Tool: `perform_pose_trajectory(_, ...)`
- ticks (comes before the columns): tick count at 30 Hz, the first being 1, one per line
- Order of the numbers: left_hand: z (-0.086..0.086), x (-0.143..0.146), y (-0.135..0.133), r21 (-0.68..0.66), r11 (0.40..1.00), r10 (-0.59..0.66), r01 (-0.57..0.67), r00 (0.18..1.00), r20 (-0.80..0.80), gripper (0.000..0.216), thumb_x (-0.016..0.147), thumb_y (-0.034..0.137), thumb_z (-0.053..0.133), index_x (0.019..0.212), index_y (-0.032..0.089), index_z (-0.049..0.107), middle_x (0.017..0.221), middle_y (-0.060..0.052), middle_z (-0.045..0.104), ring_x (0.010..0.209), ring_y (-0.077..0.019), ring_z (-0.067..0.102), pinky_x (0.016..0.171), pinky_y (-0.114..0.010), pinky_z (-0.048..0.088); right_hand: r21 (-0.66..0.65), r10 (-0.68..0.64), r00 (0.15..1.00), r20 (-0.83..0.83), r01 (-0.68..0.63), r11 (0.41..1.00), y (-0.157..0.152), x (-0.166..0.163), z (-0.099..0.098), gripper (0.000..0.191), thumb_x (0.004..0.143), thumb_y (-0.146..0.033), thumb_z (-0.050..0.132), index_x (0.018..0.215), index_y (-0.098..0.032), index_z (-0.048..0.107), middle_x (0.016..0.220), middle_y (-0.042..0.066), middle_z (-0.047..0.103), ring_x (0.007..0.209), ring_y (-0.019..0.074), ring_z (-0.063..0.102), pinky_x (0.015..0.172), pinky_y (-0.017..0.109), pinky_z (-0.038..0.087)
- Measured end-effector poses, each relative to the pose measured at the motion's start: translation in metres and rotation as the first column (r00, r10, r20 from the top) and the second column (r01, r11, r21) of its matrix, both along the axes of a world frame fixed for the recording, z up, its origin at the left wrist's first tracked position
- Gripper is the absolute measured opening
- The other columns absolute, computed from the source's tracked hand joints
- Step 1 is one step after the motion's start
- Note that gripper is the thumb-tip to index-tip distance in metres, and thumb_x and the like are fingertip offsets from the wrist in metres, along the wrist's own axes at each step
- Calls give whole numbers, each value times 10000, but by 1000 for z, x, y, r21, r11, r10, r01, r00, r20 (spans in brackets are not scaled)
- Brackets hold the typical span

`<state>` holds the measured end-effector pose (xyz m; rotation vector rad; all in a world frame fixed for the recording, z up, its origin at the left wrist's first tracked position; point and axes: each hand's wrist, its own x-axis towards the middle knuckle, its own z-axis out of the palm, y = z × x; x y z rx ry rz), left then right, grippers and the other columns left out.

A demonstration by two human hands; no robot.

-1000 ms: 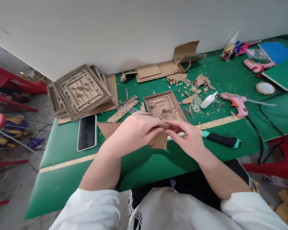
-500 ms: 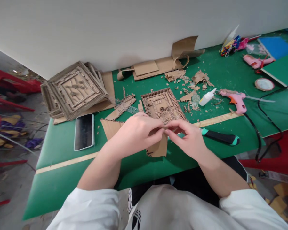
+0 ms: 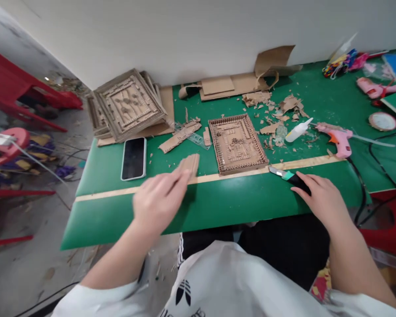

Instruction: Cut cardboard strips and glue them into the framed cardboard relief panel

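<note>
My left hand grips a piece of corrugated cardboard, blurred by motion, above the front of the green table. On the right, my right hand has its fingers closed on the dark handle of a utility knife, its blade pointing left. Between the two hands lies a shallow cardboard tray-like panel with a ridged border and small raised pieces inside. The knife tip is close to this panel's lower right corner.
A phone lies at left, below stacked cardboard panels. A glue bottle, a pink glue gun with a black cord and a tape roll are at right. Cardboard scraps litter the back.
My hands, together over the panel before, have moved apart. My left hand went left with the cardboard piece; my right hand took hold of the utility knife. The view has shifted.
</note>
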<state>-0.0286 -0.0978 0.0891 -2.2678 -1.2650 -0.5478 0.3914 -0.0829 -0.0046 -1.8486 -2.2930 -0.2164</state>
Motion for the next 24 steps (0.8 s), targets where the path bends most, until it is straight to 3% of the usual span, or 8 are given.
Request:
perform_pose_trajectory(5, -64, 27, -24, -351, 936, -3, -1, 1000, -10, 252, 890, 133, 462, 1040, 190, 657, 919, -92, 705, 801, -214, 641, 656, -351, 535, -17, 7, 993, 119, -5, 1000, -5, -5, 7, 457, 918, -453, 364, 1138, -147, 622, 990, 112, 645, 864, 222, 588, 727, 355, 468)
perform_pose_trajectory(7, -73, 31, -29, -425, 905, 24, -10, 999, 27, 244, 911, 202, 457, 1050, 171, 655, 929, -108, 697, 819, -226, 633, 689, -370, 538, -27, -23, 998, 51, 24, 999, -13, -9, 16, 515, 915, -515, 329, 1142, -145, 607, 1018, 114, 641, 896, 230, 601, 733, 358, 483)
perform_pose_trajectory(10, -66, 22, -30, -493, 869, 2, 42, 996, 88, 281, 923, 282, 458, 1115, 167, 628, 1065, -122, 670, 973, -241, 612, 826, -395, 525, -127, -150, 973, -178, 129, 984, -28, -17, 29, 622, 871, -642, 303, 1156, -162, 578, 1042, 114, 640, 929, 241, 628, 731, 365, 516)
perform_pose_trajectory(12, -57, 10, -25, -521, 851, -13, 66, 994, 105, 316, 926, 328, 455, 1150, 169, 612, 1176, -129, 629, 1085, -257, 578, 915, -416, 493, -302, -283, 884, -373, 172, 938, -36, -29, 37, 636, 828, -684, 352, 1148, -176, 564, 914, 92, 663, 815, 214, 655, 688, 355, 540)
perform_pose_trajectory(14, -50, -1, -15, -563, 826, 6, 29, 998, 61, 440, 900, 429, 486, 1247, 166, 552, 1306, -160, 546, 1217, -307, 502, 984, -466, 445, -486, -423, 716, -556, 133, 864, -40, -48, 44, 599, 828, -659, 388, 1185, -196, 517, 815, 60, 660, 652, 161, 642, 592, 309, 546)
perform_pose_trajectory(17, -49, -7, 1, -633, 774, 1, -27, 999, -42, 676, 810, 581, 552, 1341, 171, 465, 1456, -197, 378, 1349, -371, 349, 1061, -533, 351, -618, -497, 463, -734, -152, 771, -39, -87, 53, 614, 829, -588, 464, 1322, -239, 358, 826, 29, 649, 523, 111, 589, 459, 258, 521)
perform_pose_trajectory(19, -52, -6, 8, -661, 749, -25, -30, 997, -73, 699, 795, 601, 558, 1339, 173, 468, 1486, -204, 326, 1371, -381, 310, 1082, -539, 320, -629, -546, 335, -767, -232, 742, -37, -112, 58, 560, 854, -528, 461, 1329, -255, 348, 813, 9, 632, 494, 87, 568, 449, 242, 525)
perform_pose_trajectory(24, -62, -1, 15, -675, 737, -34, -27, 996, -77, 643, 824, 574, 530, 1314, 159, 491, 1470, -207, 355, 1353, -387, 340, 1042, -518, 380, -639, -608, 230, -760, -435, 635, -29, -145, 60, 325, 856, -453, 481, 1003, -173, 557, 914, 49, 645, 551, 72, 601, 509, 215, 544)
